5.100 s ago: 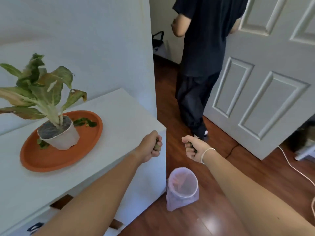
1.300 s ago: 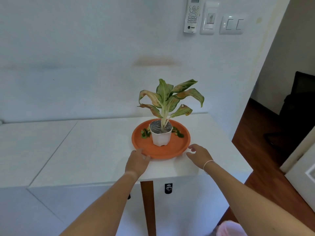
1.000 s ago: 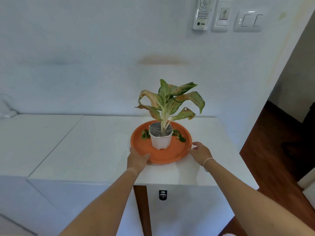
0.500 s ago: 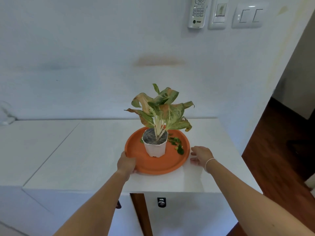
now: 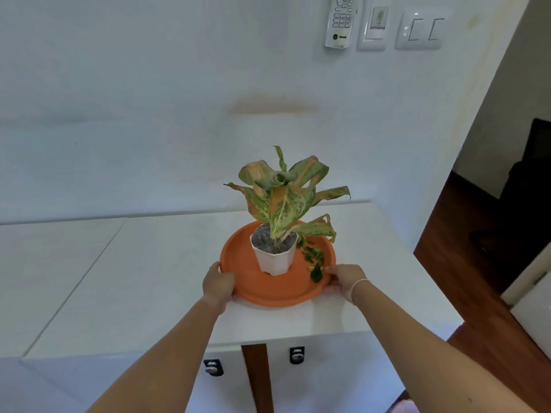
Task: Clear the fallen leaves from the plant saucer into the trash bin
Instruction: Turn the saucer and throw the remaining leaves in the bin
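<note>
An orange round saucer (image 5: pixel 277 289) rests on the white cabinet top (image 5: pixel 143 281). A white pot (image 5: pixel 274 259) with a leafy plant (image 5: pixel 286 192) stands in its middle. Small green fallen leaves (image 5: pixel 313 260) lie in the saucer to the right of the pot. My left hand (image 5: pixel 217 283) grips the saucer's left rim. My right hand (image 5: pixel 346 280) holds the right rim, fingertips just beside the leaves. A sliver of the pink trash bin (image 5: pixel 402 407) shows at the bottom edge, on the floor to the right.
The cabinet's right edge drops to a dark wooden floor (image 5: pixel 465 263). Two drawer locks (image 5: pixel 296 354) sit on the cabinet front below the saucer. A remote holder (image 5: pixel 340 20) and wall switches (image 5: pixel 420 29) hang on the wall above.
The saucer with the pot has turned, bringing the fallen leaves round to the right front. Both hands have shifted along the rim, and my right hand now touches it.
</note>
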